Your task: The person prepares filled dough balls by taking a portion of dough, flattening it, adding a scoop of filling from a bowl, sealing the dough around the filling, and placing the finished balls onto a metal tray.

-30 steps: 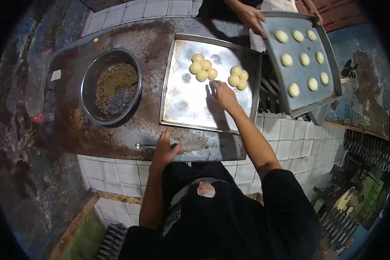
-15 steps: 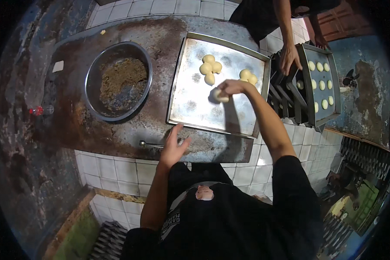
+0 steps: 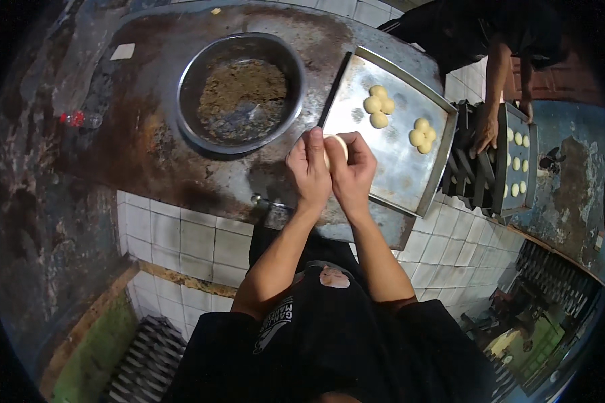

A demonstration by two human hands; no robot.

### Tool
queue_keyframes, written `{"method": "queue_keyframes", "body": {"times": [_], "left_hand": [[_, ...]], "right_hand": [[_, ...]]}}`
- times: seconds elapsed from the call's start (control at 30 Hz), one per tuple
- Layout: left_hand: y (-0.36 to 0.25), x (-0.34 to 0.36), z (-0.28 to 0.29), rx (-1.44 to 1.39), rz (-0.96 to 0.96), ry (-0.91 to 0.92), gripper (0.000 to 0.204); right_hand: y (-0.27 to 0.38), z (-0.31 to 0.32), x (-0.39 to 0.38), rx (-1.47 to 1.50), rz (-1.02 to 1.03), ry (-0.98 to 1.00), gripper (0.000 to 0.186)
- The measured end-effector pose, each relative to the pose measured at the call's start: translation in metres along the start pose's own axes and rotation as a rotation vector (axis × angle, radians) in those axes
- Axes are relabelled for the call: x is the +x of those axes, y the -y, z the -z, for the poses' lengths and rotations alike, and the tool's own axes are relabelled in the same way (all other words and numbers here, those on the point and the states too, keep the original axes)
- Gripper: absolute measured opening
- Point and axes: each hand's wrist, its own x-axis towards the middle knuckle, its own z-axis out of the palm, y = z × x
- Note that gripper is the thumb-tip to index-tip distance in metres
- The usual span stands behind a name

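My left hand (image 3: pixel 308 173) and my right hand (image 3: pixel 355 173) are together over the table's near side, in front of the tray. Between them they grip a pale dough ball (image 3: pixel 342 144), thumbs on top; fingers and thumbs cover part of it. Beyond my right hand, the shallow metal tray (image 3: pixel 400 164) carries two clusters of small round dough balls, one near its middle (image 3: pixel 379 105) and one farther right (image 3: pixel 423 136). A thin metal tool with a round knob (image 3: pixel 257 199) lies at the table edge, partly hidden by my left forearm.
Left of the tray stands a large metal bowl (image 3: pixel 185 127) with crumbly brown filling (image 3: pixel 242 91). A clear bottle with a red cap (image 3: pixel 81 119) lies far left. At right, a co-worker's hand (image 3: pixel 485 132) reaches to stacked trays; one tray (image 3: pixel 532 171) bears spaced dough balls.
My right hand has lifted the dough ball off the tray and brought it to my left hand, which has left the tray's near edge. The whole view has also shifted.
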Motion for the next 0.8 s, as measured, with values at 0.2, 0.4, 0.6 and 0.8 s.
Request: {"method": "queue_keyframes", "body": {"times": [0.2,0.4,0.6,0.8], "left_hand": [[-0.028,0.033,0.095,-0.430,0.165,-0.070,0.033],[-0.012,0.022,0.202,0.184,0.012,0.267,0.050],[0.000,0.055,0.272,0.561,0.191,0.043,0.040],[0.000,0.080,0.293,0.433,0.288,0.039,0.040]], "right_hand": [[0.065,-0.066,0.015,-0.099,-0.179,0.532,0.026],[0.053,-0.150,0.046,-0.639,-0.024,0.833,0.039],[-0.132,-0.197,0.150,-1.148,0.321,0.776,0.046],[-0.219,-0.218,0.178,-1.307,0.565,0.732,0.038]]}}
